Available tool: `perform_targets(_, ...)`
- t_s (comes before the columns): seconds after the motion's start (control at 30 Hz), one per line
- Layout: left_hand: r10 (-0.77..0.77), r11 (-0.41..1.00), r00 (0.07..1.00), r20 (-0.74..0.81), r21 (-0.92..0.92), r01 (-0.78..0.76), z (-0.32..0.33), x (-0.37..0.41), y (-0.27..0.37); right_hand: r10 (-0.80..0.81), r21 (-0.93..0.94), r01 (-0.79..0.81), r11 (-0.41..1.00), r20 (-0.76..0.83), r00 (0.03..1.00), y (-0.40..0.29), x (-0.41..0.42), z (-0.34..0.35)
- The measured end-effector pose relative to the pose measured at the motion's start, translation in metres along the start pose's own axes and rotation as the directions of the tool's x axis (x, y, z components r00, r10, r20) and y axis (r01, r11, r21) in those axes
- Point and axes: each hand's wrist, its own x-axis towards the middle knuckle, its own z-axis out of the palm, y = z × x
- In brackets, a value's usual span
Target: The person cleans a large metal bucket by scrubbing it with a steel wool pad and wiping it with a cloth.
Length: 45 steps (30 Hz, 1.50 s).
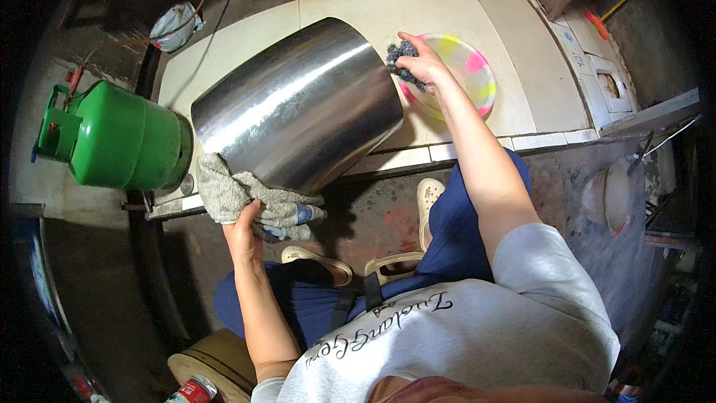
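A large shiny metal drum (296, 101) lies tilted on the pale tiled ledge, its front end jutting over the edge. My left hand (245, 229) grips a grey terry cloth (263, 198) against the drum's lower left end. In my right hand (425, 64) is a dark scouring pad (404, 60), close to the drum's right end; whether it touches the metal I cannot tell. Beneath that hand stands a translucent plastic basin (482, 85) with pink and yellow patches, partly covered by the hand and forearm.
A green gas cylinder (126, 137) with a hose stands left of the drum. The tiled ledge (503, 28) ends in a raised front edge (447, 151). A white plastic bag (176, 25) sits at the back left. A round wooden stool (215, 366) and a can (193, 389) are at lower left.
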Motion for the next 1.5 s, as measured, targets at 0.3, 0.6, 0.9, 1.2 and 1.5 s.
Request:
perform_targets(0.3, -0.021, 0.999, 1.0, -0.017, 0.033, 0.022, -0.004, 0.001, -0.002, 0.096, -0.349, -0.037, 0.936, 0.153, 0.984, -0.006, 0.004, -0.02)
perform_targets(0.6, -0.016, 1.0, 1.0, 0.018, -0.014, 0.016, -0.002, 0.001, -0.002, -0.148, -0.074, 0.167, 0.983, 0.216, 0.965, -0.003, -0.004, -0.011)
perform_targets(0.9, -0.013, 1.0, 1.0, 0.003, 0.015, 0.013, -0.006, 0.003, -0.005, -0.022, -0.132, 0.049, 0.99, 0.199, 0.98, 0.006, 0.01, 0.0)
perform_targets(1.2, -0.005, 1.0, 1.0, -0.02, 0.01, 0.005, -0.001, 0.0, -0.002, -0.279, -0.374, 0.287, 0.882, 0.077, 0.957, 0.0, 0.002, 0.001)
perform_targets(1.5, -0.022, 1.0, 1.0, -0.008, 0.01, 0.022, -0.003, 0.0, -0.001, -0.201, -0.439, 0.232, 0.868, 0.117, 0.973, -0.015, -0.008, 0.003)
